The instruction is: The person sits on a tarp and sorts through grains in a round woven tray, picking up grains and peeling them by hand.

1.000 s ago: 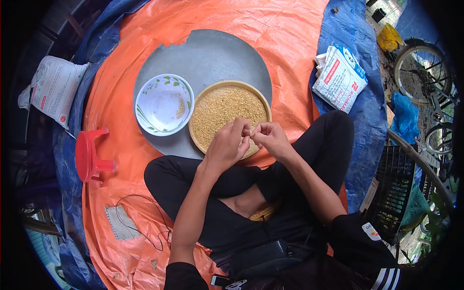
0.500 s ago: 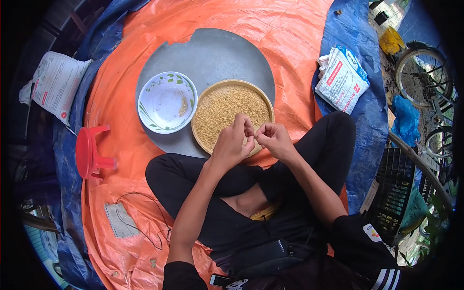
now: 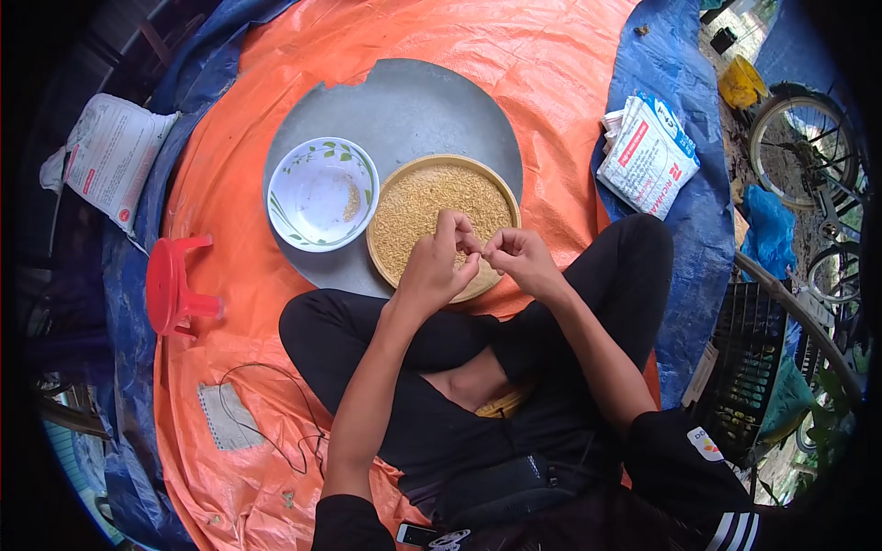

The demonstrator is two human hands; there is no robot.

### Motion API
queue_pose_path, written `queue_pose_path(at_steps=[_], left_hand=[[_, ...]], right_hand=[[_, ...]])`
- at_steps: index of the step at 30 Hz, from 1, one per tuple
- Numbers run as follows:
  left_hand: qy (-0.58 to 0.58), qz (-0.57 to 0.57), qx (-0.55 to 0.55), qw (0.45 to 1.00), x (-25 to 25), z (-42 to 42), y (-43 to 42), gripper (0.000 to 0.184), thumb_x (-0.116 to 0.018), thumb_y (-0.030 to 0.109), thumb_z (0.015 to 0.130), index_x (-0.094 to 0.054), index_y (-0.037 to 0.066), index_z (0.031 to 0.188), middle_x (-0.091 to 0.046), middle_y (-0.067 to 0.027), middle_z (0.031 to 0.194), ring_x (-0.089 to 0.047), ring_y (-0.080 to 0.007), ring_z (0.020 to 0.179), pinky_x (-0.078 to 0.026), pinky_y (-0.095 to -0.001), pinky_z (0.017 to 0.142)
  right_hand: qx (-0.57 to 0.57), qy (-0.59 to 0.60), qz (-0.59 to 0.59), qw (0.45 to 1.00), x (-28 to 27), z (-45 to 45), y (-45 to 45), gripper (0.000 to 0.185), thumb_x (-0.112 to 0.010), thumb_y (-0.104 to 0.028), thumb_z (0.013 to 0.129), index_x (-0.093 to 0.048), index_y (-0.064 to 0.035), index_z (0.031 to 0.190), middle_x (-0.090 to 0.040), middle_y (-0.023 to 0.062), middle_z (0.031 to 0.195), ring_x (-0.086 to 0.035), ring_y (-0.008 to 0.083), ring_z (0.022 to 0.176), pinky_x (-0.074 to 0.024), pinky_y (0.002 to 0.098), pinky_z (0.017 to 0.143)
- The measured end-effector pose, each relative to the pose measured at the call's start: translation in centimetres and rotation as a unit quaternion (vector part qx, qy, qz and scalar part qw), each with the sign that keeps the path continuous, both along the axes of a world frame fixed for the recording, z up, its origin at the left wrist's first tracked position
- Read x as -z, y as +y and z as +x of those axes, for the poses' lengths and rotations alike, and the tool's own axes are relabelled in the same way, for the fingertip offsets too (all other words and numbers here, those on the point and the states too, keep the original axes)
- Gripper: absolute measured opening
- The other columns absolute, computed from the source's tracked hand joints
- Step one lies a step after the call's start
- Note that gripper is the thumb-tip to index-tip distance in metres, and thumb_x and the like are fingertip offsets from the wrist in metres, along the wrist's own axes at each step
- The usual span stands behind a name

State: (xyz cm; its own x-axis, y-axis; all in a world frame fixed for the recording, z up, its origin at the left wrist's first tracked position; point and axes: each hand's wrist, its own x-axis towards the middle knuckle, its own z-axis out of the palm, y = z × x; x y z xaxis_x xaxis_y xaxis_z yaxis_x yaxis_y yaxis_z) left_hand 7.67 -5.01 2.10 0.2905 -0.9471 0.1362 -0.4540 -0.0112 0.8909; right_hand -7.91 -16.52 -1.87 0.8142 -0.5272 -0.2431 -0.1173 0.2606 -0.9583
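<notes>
A round tray of golden grain lies on a grey round board. Over the tray's near edge, my left hand has its thumb and fingertips pinched together. My right hand is beside it, also in a pinch, its fingertips close to the left ones. Anything between the fingertips is too small to make out. Left of the tray, a white bowl with green leaf patterns holds a small patch of grain on its right side.
An orange tarp lies under the board. A red stool and a notebook are at left. White sacks lie on blue tarp at right. Farther right are a black crate and a bicycle wheel.
The view has shifted slightly, so the bowl and tray appear a little farther right. Both hands stay pinched over the tray, with small finger movements.
</notes>
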Motion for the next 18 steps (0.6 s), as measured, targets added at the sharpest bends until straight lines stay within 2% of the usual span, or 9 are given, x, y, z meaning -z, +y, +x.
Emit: queue_pose_path(at_steps=[5,18], left_hand=[[0.018,-0.011,-0.016,1.0,-0.37,0.06,0.17,0.041,-0.071,-0.001,0.08,-0.039,0.002,0.106,-0.072,-0.016,0.086,-0.072,-0.023,0.084,-0.055,-0.0329,0.077],[0.027,-0.02,-0.02,0.999,-0.76,-0.32,-0.02,0.039,-0.071,-0.002,0.079,-0.04,0.002,0.102,-0.071,-0.0139,0.083,-0.07,-0.0197,0.081,-0.054,-0.0315,0.076]], right_hand=[[-0.008,-0.023,0.024,0.999,-0.42,0.17,0.06,0.005,-0.062,-0.004,0.089,-0.065,-0.001,0.088,-0.06,-0.0021,0.076,-0.054,0.0046,0.067,-0.0434,0.0212,0.061],[0.024,-0.031,-0.002,0.999,0.05,0.16,0.63,0.005,-0.062,-0.005,0.088,-0.063,-0.0031,0.083,-0.057,-0.0046,0.072,-0.05,0.0024,0.064,-0.0382,0.0201,0.057]])
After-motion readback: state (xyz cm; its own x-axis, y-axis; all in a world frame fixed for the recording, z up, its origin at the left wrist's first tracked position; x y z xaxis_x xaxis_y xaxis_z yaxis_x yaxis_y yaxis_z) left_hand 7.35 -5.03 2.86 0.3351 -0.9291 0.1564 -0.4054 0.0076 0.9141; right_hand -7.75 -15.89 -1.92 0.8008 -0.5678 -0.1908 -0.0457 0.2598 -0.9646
